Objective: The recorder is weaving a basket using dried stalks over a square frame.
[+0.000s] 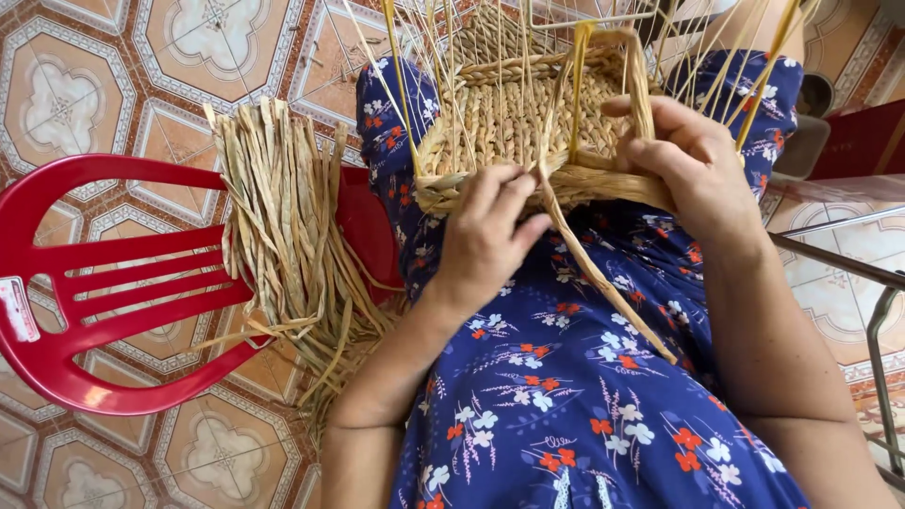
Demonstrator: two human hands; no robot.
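Note:
A half-woven straw basket (514,118) rests on my lap, with thin upright stakes (443,47) rising from its rim. My left hand (488,236) pinches a flat straw strand (603,278) at the near rim; the strand trails down across my blue flowered dress (556,396). My right hand (688,155) grips the basket's right side, thumb over the rim next to a looped strand.
A bundle of dried straw strips (283,226) lies over the seat of a red plastic chair (94,283) on my left. Patterned floor tiles (66,94) surround it. A metal frame (848,264) stands at the right.

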